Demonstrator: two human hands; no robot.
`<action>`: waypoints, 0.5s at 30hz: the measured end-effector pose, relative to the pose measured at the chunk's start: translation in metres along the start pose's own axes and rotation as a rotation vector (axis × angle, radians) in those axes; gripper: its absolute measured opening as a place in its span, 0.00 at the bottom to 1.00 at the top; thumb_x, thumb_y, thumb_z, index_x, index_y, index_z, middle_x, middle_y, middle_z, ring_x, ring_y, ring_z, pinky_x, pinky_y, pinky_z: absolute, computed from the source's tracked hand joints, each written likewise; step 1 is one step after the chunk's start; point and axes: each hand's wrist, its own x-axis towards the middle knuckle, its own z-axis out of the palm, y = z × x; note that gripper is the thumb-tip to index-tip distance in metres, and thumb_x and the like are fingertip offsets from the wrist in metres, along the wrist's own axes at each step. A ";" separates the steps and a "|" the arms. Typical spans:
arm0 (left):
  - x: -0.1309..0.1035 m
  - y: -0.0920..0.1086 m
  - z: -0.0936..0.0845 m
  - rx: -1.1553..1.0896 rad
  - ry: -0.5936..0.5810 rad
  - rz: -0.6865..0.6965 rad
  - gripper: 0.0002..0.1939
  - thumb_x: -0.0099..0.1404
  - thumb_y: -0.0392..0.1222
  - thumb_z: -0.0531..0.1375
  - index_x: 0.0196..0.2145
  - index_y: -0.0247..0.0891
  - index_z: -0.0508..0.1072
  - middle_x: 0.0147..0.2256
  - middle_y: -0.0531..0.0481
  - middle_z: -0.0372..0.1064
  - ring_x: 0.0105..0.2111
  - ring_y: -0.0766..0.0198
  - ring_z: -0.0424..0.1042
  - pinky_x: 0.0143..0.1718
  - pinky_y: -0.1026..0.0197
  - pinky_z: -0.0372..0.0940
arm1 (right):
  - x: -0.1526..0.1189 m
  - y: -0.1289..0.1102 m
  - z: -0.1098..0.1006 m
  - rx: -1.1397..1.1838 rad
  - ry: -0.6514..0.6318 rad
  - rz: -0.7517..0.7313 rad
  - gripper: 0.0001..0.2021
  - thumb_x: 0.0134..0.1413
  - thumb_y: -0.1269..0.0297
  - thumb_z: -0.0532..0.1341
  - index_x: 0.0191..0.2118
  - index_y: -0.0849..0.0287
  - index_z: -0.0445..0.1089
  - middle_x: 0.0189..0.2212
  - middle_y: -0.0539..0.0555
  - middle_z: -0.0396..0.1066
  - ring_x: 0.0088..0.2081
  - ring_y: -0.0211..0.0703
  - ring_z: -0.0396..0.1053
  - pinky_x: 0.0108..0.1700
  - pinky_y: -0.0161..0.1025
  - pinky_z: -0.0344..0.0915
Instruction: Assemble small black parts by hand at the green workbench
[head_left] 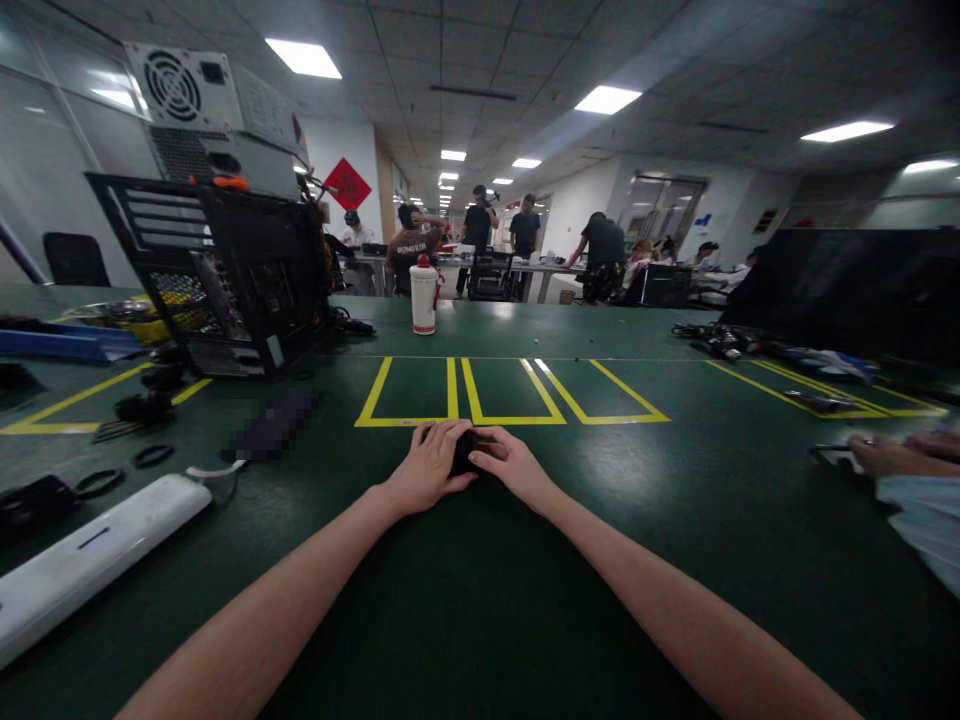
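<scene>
A small black object (463, 455), mostly covered by fingers, sits between my two hands at the middle of the green table (480, 580). My left hand (429, 468) curls over its left side, thumb along the near edge. From the other side, the fingers and thumb of my right hand (513, 466) close on it. What kind of object it is, I cannot make out. Just beyond my hands lie yellow tape outlines (517, 421) on the tabletop.
Left stand an open black computer case (225, 280) with a power supply (202, 90) on top, a long white device (97, 560) and black rings. A white bottle (424, 300) stands ahead. At right are another person's hands (892, 455) and a dark panel (847, 300).
</scene>
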 end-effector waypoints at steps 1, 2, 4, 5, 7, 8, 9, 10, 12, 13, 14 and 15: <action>0.000 0.000 0.000 0.000 0.004 0.001 0.32 0.55 0.45 0.56 0.53 0.37 0.44 0.49 0.41 0.53 0.50 0.55 0.52 0.50 0.48 0.44 | 0.000 0.001 0.000 0.011 -0.014 -0.001 0.18 0.40 0.66 0.61 0.41 0.57 0.60 0.41 0.52 0.63 0.45 0.42 0.62 0.49 0.45 0.57; 0.000 0.000 0.000 -0.001 0.009 0.001 0.32 0.56 0.46 0.55 0.53 0.37 0.44 0.49 0.41 0.53 0.50 0.55 0.53 0.50 0.48 0.45 | -0.001 0.001 0.000 0.027 -0.028 -0.005 0.18 0.39 0.66 0.61 0.40 0.56 0.60 0.41 0.52 0.63 0.45 0.42 0.63 0.49 0.45 0.58; 0.000 0.000 0.000 -0.003 0.013 0.002 0.31 0.56 0.46 0.55 0.53 0.38 0.44 0.49 0.41 0.53 0.50 0.55 0.53 0.50 0.48 0.45 | -0.001 0.002 0.001 0.059 -0.033 -0.016 0.18 0.38 0.68 0.62 0.39 0.55 0.59 0.41 0.51 0.62 0.44 0.41 0.63 0.48 0.43 0.59; 0.000 0.000 0.000 -0.005 0.013 0.002 0.31 0.56 0.45 0.55 0.53 0.38 0.44 0.49 0.42 0.53 0.50 0.55 0.53 0.50 0.48 0.45 | -0.001 0.003 0.002 0.067 -0.021 -0.026 0.17 0.38 0.67 0.62 0.38 0.55 0.59 0.41 0.50 0.61 0.44 0.41 0.63 0.47 0.43 0.60; 0.000 0.000 0.000 -0.009 0.008 0.000 0.31 0.56 0.45 0.55 0.53 0.38 0.44 0.49 0.42 0.53 0.50 0.55 0.53 0.50 0.48 0.45 | -0.001 0.003 0.004 0.066 0.011 -0.046 0.14 0.39 0.67 0.61 0.36 0.55 0.60 0.40 0.49 0.61 0.43 0.40 0.63 0.47 0.41 0.60; 0.000 0.000 0.000 -0.011 0.005 -0.001 0.32 0.56 0.45 0.55 0.53 0.38 0.44 0.50 0.42 0.52 0.50 0.55 0.53 0.50 0.48 0.45 | -0.001 0.002 0.004 0.059 0.021 -0.050 0.13 0.40 0.66 0.61 0.35 0.55 0.61 0.38 0.49 0.62 0.42 0.39 0.63 0.46 0.41 0.61; 0.000 0.000 -0.001 -0.012 0.003 -0.003 0.32 0.56 0.45 0.55 0.53 0.38 0.44 0.50 0.42 0.52 0.50 0.55 0.52 0.50 0.48 0.45 | 0.000 0.002 0.004 0.050 0.023 -0.048 0.12 0.41 0.66 0.60 0.35 0.56 0.61 0.37 0.49 0.63 0.42 0.39 0.64 0.46 0.41 0.61; 0.000 0.000 -0.001 -0.012 0.001 -0.005 0.32 0.56 0.45 0.55 0.53 0.38 0.44 0.50 0.42 0.52 0.50 0.55 0.53 0.50 0.48 0.45 | 0.000 0.001 0.004 0.041 0.022 -0.043 0.12 0.41 0.65 0.60 0.36 0.56 0.61 0.37 0.49 0.63 0.41 0.39 0.64 0.46 0.42 0.61; 0.000 0.001 -0.002 -0.014 -0.004 -0.006 0.32 0.56 0.45 0.55 0.53 0.38 0.44 0.50 0.42 0.52 0.50 0.55 0.53 0.50 0.48 0.45 | 0.000 -0.002 0.003 0.029 0.011 -0.020 0.14 0.42 0.65 0.59 0.39 0.55 0.61 0.39 0.51 0.63 0.42 0.40 0.64 0.46 0.43 0.60; 0.000 0.001 -0.002 -0.014 -0.007 -0.005 0.32 0.56 0.46 0.55 0.53 0.38 0.44 0.50 0.42 0.52 0.50 0.55 0.52 0.50 0.48 0.45 | 0.000 -0.002 0.002 0.025 0.002 -0.008 0.16 0.42 0.65 0.59 0.41 0.55 0.60 0.41 0.51 0.63 0.43 0.41 0.63 0.47 0.44 0.60; 0.000 0.001 -0.003 -0.014 -0.007 -0.004 0.32 0.56 0.46 0.55 0.53 0.38 0.43 0.50 0.42 0.52 0.50 0.55 0.52 0.50 0.48 0.44 | 0.000 -0.003 0.001 0.026 -0.010 0.002 0.17 0.42 0.65 0.59 0.42 0.55 0.60 0.42 0.52 0.62 0.44 0.42 0.63 0.48 0.44 0.59; 0.000 0.001 -0.003 -0.014 -0.009 -0.003 0.32 0.56 0.46 0.55 0.53 0.38 0.43 0.50 0.42 0.52 0.50 0.55 0.52 0.51 0.48 0.44 | 0.000 -0.003 0.001 0.033 -0.023 0.005 0.17 0.42 0.65 0.60 0.42 0.55 0.60 0.42 0.52 0.62 0.45 0.42 0.62 0.49 0.45 0.58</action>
